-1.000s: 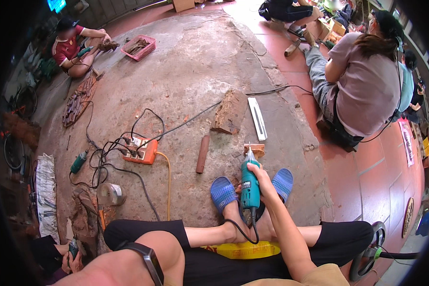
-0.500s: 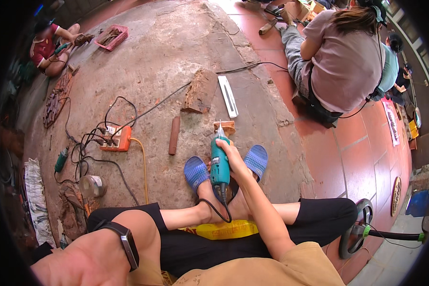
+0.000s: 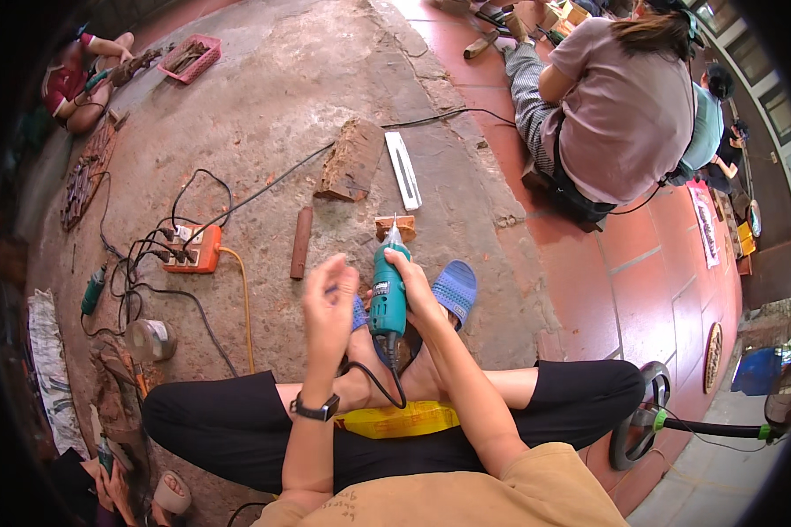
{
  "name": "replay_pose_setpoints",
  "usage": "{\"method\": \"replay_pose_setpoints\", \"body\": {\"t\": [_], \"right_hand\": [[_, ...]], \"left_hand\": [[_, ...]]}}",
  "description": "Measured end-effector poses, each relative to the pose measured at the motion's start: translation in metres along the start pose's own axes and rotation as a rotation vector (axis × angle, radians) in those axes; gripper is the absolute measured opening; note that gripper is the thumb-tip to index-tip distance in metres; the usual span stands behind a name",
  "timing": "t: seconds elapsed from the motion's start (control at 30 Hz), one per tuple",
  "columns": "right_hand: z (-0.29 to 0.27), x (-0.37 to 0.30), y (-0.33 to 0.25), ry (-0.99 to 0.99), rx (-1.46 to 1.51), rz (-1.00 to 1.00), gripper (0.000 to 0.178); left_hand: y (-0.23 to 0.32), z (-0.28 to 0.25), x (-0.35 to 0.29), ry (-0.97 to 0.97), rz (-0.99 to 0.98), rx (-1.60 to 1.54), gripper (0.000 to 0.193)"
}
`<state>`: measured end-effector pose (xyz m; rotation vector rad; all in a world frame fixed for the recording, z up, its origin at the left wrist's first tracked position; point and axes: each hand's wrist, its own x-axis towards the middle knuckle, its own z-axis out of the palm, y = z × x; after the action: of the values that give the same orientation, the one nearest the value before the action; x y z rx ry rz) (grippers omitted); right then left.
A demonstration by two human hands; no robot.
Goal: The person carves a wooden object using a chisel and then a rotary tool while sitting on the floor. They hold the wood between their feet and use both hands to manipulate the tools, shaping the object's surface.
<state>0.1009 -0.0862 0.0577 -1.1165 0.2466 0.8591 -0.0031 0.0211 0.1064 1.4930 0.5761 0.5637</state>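
Note:
My right hand is wrapped round a teal rotary grinder, held upright between my feet with its cord hanging from the lower end. Its thin metal tip points away from me, over a small brown wood block on the ground; whether they touch I cannot tell. My left hand is raised beside the grinder, fingers loosely bent and apart, holding nothing. A dark watch is on that wrist. Blue slippers are on my feet, the left one partly hidden behind my left hand.
Beyond the block lie a rough wood chunk, a white slotted case and a brown stick. An orange power strip with tangled cords is at left, near a second teal grinder. People sit at far left, right and lower left.
My left hand has come from the lower left to beside the grinder. The grinder stays in my right hand. At lower left, another person's hands with a teal tool have come into view.

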Motion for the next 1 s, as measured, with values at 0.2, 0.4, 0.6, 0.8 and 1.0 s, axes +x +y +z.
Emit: {"method": "replay_pose_setpoints", "body": {"t": [0.2, 0.4, 0.6, 0.8, 1.0], "right_hand": [[-0.005, 0.01, 0.008, 0.065, -0.036, -0.06, 0.034], [-0.007, 0.011, 0.009, 0.074, -0.036, -0.045, 0.032], [0.003, 0.009, -0.001, 0.062, -0.158, 0.01, 0.031], [0.006, 0.007, -0.001, 0.061, -0.161, 0.018, 0.032], [0.0, 0.011, 0.007, 0.091, -0.074, -0.034, 0.032]], "left_hand": [[-0.071, 0.027, 0.005, -0.182, -0.418, -0.286, 0.048], [-0.06, 0.024, 0.01, -0.273, -0.498, -0.346, 0.052], [-0.07, 0.025, 0.007, -0.185, -0.448, -0.286, 0.048], [-0.075, 0.026, 0.006, -0.151, -0.417, -0.231, 0.049], [-0.081, 0.027, 0.01, -0.174, -0.423, -0.268, 0.05]]}}
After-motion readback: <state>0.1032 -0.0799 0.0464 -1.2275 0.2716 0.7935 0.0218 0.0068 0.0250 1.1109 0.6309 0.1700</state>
